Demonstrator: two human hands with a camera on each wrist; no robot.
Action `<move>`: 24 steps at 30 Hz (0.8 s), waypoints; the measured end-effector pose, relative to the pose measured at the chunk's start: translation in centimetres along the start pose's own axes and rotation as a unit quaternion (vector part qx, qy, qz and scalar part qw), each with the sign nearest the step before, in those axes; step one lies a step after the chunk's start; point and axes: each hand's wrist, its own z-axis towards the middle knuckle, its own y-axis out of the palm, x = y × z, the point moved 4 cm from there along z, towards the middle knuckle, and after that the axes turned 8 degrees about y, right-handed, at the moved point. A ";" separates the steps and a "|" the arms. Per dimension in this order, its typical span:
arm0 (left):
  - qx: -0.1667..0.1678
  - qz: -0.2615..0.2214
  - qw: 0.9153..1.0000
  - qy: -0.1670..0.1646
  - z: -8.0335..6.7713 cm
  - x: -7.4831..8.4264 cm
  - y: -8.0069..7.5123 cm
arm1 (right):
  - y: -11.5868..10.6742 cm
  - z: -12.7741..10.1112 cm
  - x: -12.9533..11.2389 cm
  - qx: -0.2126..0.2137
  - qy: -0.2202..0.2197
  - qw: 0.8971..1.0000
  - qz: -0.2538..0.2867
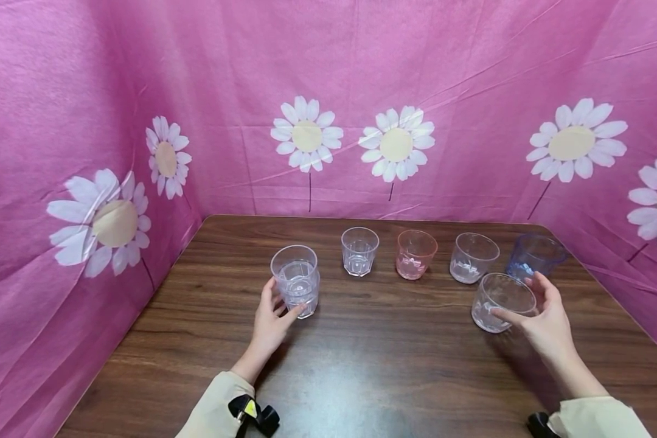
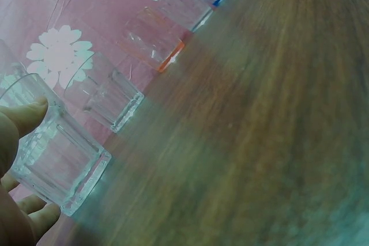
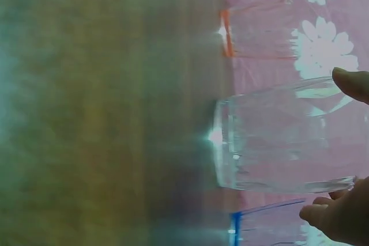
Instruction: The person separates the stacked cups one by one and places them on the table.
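Observation:
At the left of the table, my left hand (image 1: 270,321) grips a stack of clear faceted glasses (image 1: 297,281), one nested in another. The left wrist view shows the thumb and fingers around this glass stack (image 2: 60,154). Over on the right, my right hand (image 1: 550,322) holds a wide clear glass (image 1: 490,307) by its sides, thumb in front and fingers behind. That same clear glass (image 3: 277,142) lies between thumb and fingers in the right wrist view. Whether its base touches the table I cannot tell.
Across the back of the brown wooden table (image 1: 361,353) stand a clear faceted glass (image 1: 359,252), a pink glass (image 1: 415,255), another clear glass (image 1: 473,258) and a blue glass (image 1: 536,254). A pink flowered cloth (image 1: 350,61) hangs around the table's back and sides.

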 end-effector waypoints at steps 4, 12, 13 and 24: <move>-0.001 0.000 1.000 0.006 0.1 0.1 0.0 | -0.3 0.1 -1.3 0.021 -0.036 0.999 -0.007; -0.001 -0.002 1.000 -0.002 0.0 0.1 0.0 | 0.7 -0.2 -4.3 0.010 -0.110 0.994 -0.015; -0.001 -0.001 1.000 -0.002 0.0 0.1 0.0 | 0.9 -0.3 -4.7 0.008 -0.119 0.993 -0.014; -0.001 -0.003 1.000 -0.007 0.0 0.2 0.0 | 4.8 -1.1 -7.8 -0.046 -0.201 0.978 0.025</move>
